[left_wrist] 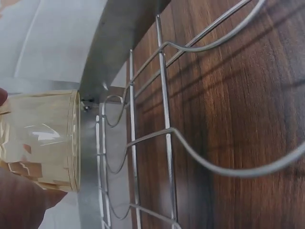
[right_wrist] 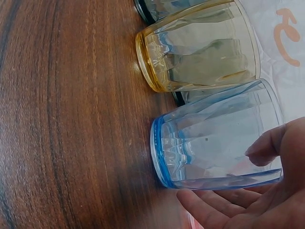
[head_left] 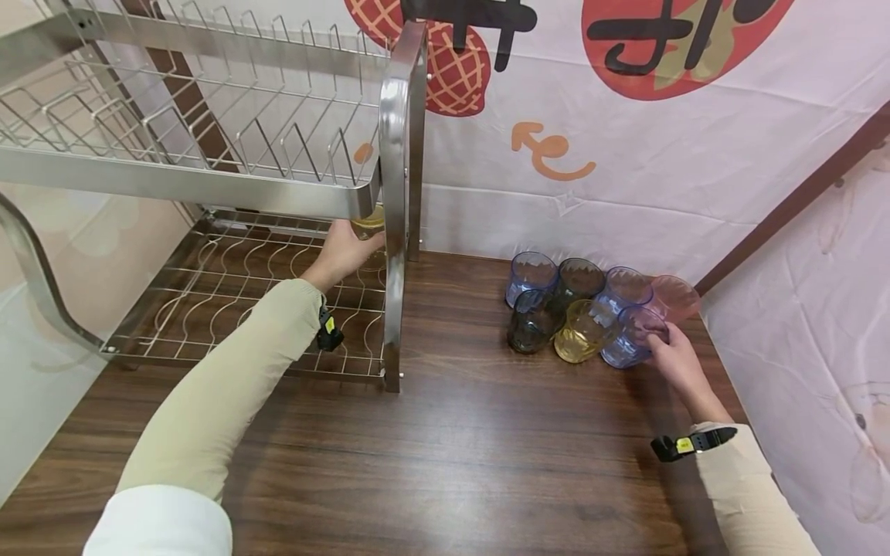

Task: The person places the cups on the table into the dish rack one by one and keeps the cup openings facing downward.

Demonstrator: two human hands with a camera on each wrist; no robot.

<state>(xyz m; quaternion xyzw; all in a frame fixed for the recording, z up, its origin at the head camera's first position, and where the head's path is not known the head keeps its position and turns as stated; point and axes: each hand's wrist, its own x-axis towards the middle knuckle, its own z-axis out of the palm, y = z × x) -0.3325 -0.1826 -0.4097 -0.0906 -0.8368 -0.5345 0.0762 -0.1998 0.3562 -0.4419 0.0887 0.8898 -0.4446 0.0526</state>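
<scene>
Left hand: the left hand (head_left: 344, 251) has its grip clamped round the wall of a raised yellow cup (left_wrist: 40, 138).
Raised yellow cup: inside the rack's lower bay, right end, beside the upright; mouth turned down toward the wires. Contact with them: cannot tell.
Rack: steel rack (head_left: 188, 185), two tiers; wire dividers above, wavy wires (left_wrist: 168, 143) below, wood of the desk (head_left: 452, 463) showing through.
Right hand: the right hand (head_left: 680, 363) has its grip clamped on the near blue cup (right_wrist: 209, 138), thumb on one side, fingers along the other.
Near blue cup: upright on the desk, mouth up, right end of front row; base tinted deepest.
Rest of front row: dark cup (head_left: 531, 323), then yellow cup (head_left: 579, 340).
Back row, left to right: blue cup (head_left: 531, 274), grey cup (head_left: 580, 282), second blue cup (head_left: 626, 289), pink cup (head_left: 677, 297).
Walls: see-through; neighbours' tints show through the yellow one.
</scene>
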